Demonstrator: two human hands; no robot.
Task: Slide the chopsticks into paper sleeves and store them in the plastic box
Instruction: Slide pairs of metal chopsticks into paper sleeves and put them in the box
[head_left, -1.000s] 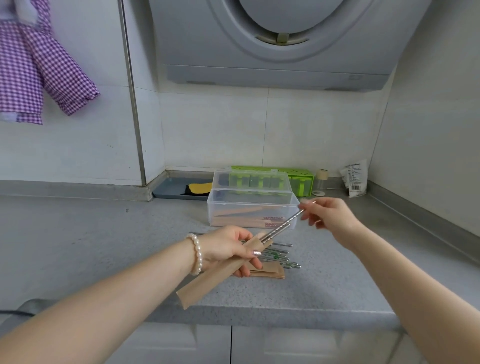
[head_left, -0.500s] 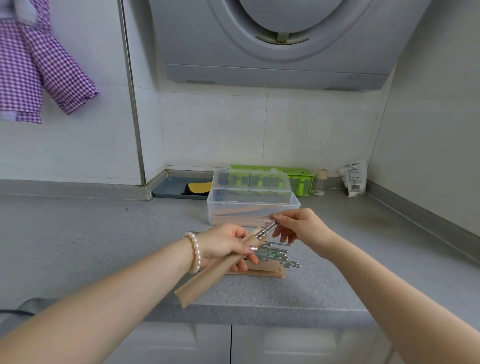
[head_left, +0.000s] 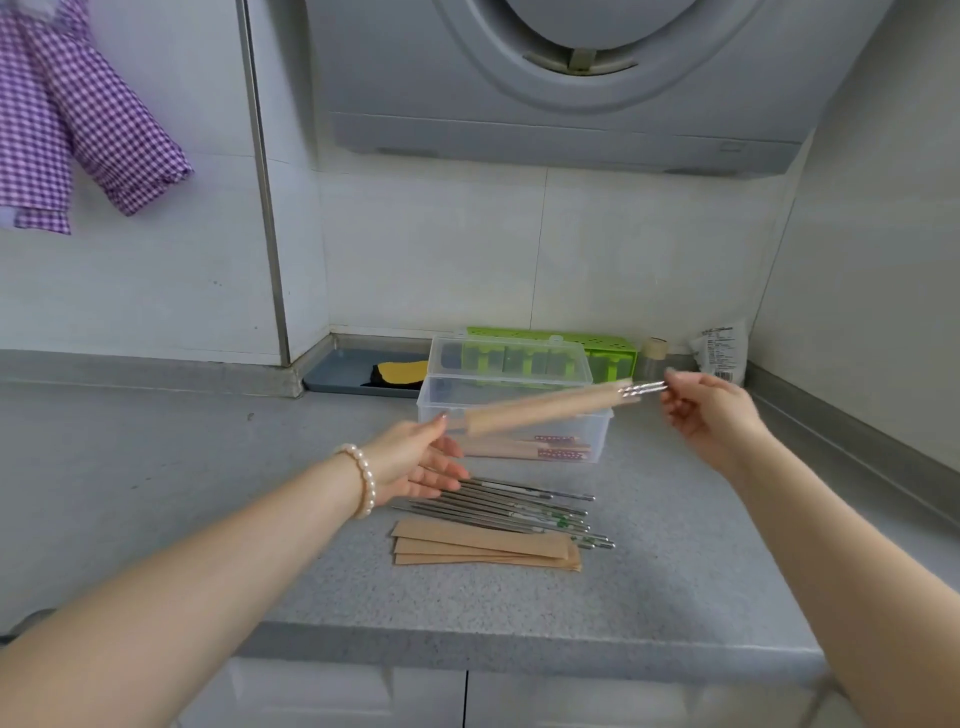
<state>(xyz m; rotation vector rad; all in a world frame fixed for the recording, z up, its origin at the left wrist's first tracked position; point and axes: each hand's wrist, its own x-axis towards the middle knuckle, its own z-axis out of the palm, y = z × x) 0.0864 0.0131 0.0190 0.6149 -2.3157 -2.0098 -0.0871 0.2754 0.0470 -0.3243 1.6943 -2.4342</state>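
A brown paper sleeve with a pair of metal chopsticks (head_left: 545, 410) inside hangs level over the clear plastic box (head_left: 600, 441). My right hand (head_left: 711, 415) pinches the bare chopstick ends that stick out on the right. My left hand (head_left: 410, 462) has straight fingers, and a fingertip touches the sleeve's left end. Inside the box lie a few sleeved pairs. Its lid (head_left: 511, 361) stands open behind it. Several loose metal chopsticks (head_left: 519, 506) lie on the counter in front of the box, and a small stack of empty sleeves (head_left: 483, 545) lies in front of them.
Behind the box stand a green container (head_left: 613, 353), a small bottle (head_left: 653, 358) and a white packet (head_left: 719, 353). A grey tray with a yellow sponge (head_left: 353, 371) sits at the back left. A purple checked cloth (head_left: 78, 130) hangs at upper left. The counter's front edge (head_left: 519, 644) runs below.
The chopsticks went fully into the sleeve. The sleeved pair was lifted and turned level over the box. My left hand let go of the sleeve and now only touches its end.
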